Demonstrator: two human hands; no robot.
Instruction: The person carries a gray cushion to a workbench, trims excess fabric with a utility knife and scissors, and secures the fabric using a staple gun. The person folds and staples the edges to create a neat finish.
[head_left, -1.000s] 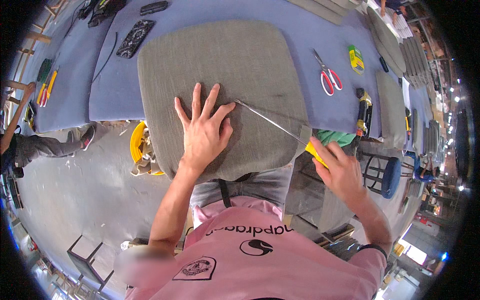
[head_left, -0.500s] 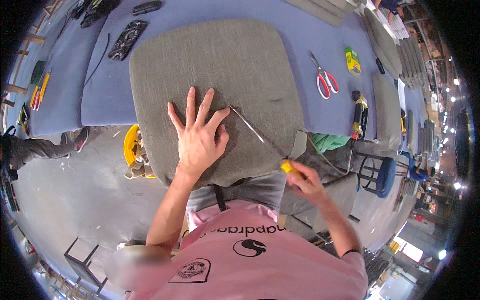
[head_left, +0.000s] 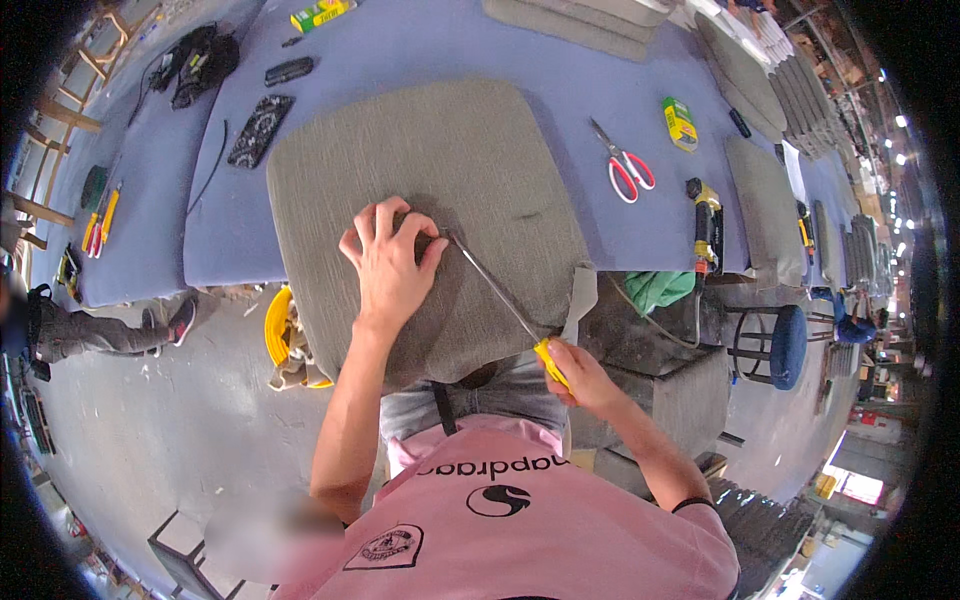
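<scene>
A grey fabric-covered seat cushion (head_left: 480,150) lies on the blue-topped table, its near edge overhanging toward my body. My left hand (head_left: 393,275) rests on its middle with the fingers bent, thumb and forefinger drawn together close to a tool's tip. Whatever lies between those fingertips is hidden. My right hand (head_left: 582,378) is wrapped round the yellow handle of a long-shafted screwdriver (head_left: 500,292). Its metal shaft slants up and left across the cushion, the tip meeting the fabric beside my left thumb. A loose fabric flap (head_left: 580,300) hangs at the cushion's right edge.
Red-handled scissors (head_left: 630,175), a green-yellow box (head_left: 680,124) and a black-yellow power tool (head_left: 707,225) lie right on the table (head_left: 580,90). A patterned phone-like object (head_left: 260,130) is at left. A blue stool (head_left: 786,347) stands right; a person's leg (head_left: 100,328) shows left.
My left hand's fingers have gone from spread flat to bent. My right hand has shifted left and down with the screwdriver. The view has shifted too, showing more of the table's far side.
</scene>
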